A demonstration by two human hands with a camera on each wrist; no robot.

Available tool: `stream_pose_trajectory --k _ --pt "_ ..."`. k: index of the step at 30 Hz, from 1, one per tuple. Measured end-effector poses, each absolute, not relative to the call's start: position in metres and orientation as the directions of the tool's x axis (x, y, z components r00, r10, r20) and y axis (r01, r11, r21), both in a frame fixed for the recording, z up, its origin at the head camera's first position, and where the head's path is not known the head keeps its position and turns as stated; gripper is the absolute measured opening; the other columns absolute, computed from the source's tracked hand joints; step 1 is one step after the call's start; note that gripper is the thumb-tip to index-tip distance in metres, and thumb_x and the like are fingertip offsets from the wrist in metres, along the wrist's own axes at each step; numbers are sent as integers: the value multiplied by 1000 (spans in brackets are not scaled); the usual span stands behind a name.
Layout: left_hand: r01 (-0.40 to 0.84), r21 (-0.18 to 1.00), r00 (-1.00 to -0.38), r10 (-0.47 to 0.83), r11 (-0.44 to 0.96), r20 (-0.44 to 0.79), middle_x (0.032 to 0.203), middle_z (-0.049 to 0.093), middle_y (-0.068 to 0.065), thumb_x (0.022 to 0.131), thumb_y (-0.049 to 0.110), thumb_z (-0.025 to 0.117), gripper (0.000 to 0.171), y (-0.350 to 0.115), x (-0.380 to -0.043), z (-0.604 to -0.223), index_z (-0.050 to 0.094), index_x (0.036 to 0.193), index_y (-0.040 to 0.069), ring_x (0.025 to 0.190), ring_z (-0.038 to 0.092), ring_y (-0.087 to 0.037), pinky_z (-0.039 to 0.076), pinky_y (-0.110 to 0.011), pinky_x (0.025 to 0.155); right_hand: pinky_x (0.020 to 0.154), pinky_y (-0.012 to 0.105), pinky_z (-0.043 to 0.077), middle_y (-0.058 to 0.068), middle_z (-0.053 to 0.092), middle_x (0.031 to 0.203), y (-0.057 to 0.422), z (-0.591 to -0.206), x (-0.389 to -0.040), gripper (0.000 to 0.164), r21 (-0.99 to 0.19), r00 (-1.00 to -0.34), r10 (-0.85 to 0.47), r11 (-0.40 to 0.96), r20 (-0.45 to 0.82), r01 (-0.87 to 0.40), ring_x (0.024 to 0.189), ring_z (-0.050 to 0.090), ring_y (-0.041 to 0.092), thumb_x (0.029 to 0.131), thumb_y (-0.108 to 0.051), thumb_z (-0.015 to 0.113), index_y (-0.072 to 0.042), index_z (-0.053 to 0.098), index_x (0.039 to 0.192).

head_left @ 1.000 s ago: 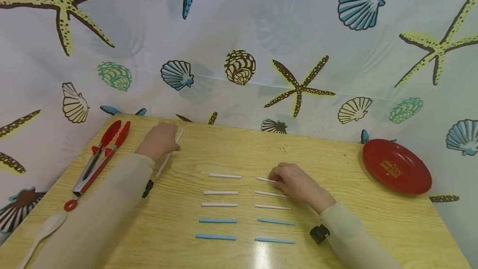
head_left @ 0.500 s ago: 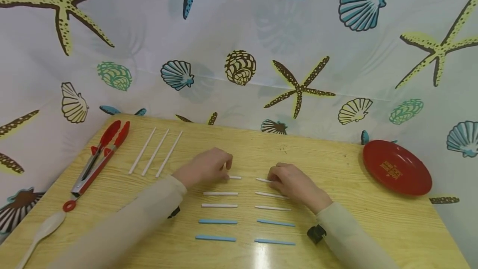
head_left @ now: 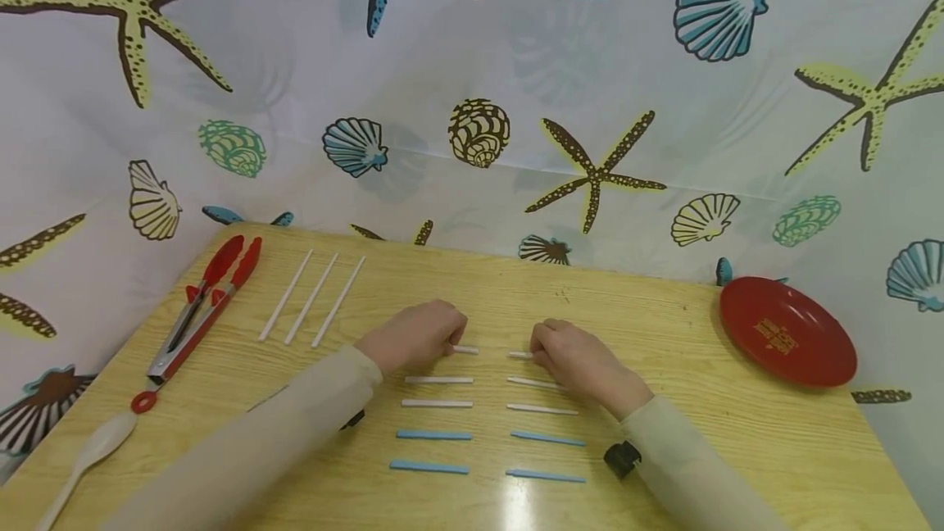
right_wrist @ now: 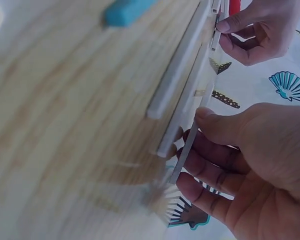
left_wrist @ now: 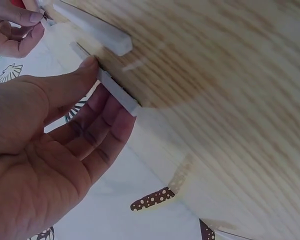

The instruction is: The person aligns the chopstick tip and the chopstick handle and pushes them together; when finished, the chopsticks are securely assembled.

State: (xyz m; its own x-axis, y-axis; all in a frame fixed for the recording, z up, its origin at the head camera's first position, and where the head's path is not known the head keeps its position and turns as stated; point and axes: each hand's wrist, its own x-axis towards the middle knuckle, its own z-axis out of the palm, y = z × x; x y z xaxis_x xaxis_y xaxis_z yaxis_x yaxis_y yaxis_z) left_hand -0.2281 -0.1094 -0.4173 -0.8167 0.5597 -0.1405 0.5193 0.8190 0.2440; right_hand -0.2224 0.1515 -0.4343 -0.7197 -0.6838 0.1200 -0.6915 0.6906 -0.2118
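In the head view, my left hand (head_left: 416, 336) is at the far end of the left column of short sticks. Its thumb and fingers pinch a slim white stick (left_wrist: 119, 94), seen closely in the left wrist view. Across from it, my right hand (head_left: 583, 363) pinches the far white stick (right_wrist: 186, 152) of the right column, thumb on one side and fingers on the other. Nearer me, each column continues with white sticks, such as this left one (head_left: 437, 405), then blue sticks, such as this right one (head_left: 547, 438).
Three long white sticks (head_left: 311, 301) lie slanted at the back left. Beside them are red-tipped tongs (head_left: 202, 310) and a pale spoon (head_left: 106, 441) along the left edge. A red oval plate (head_left: 819, 342) sits at the right, against the shell-patterned cloth (head_left: 413, 187).
My left hand has moved right and nearer, from the long white sticks to the far short stick of the left column, which it now pinches. The right hand stays at its stick.
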Motion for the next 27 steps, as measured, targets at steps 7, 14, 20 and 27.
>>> stream_pose_trajectory --k 7,14,20,27 --pt "539 230 -812 572 810 -114 88 60 -5 95 2 65 9 -110 -227 -408 58 94 7 80 57 -18 50 -33 68 70 36 53 4 63 88 154 -426 -223 8 -208 -752 -649 724 115 -657 79 62 19 98 -6 61 -7 59 106" --pt "568 176 -815 579 804 -11 104 68 -7 89 -1 71 21 -107 -223 -387 72 109 7 94 66 -22 56 -34 74 82 39 54 5 71 105 156 -410 -220 20 -201 -725 -661 697 193 -688 94 68 23 94 -2 66 -9 72 112" --pt "617 72 -779 596 784 195 93 59 2 90 7 73 20 -99 -210 -367 71 108 17 81 62 -13 47 -22 55 63 32 54 0 68 99 157 -387 -214 22 -150 -640 -678 635 361 -758 73 64 16 94 -4 67 -14 67 114" --pt "675 92 -706 604 732 370 88 56 3 91 9 73 17 -97 -196 -353 71 105 18 77 58 -12 43 -20 51 63 32 55 0 69 105 156 -373 -210 20 -130 -550 -686 564 476 -816 78 67 17 97 -6 63 -14 65 115"
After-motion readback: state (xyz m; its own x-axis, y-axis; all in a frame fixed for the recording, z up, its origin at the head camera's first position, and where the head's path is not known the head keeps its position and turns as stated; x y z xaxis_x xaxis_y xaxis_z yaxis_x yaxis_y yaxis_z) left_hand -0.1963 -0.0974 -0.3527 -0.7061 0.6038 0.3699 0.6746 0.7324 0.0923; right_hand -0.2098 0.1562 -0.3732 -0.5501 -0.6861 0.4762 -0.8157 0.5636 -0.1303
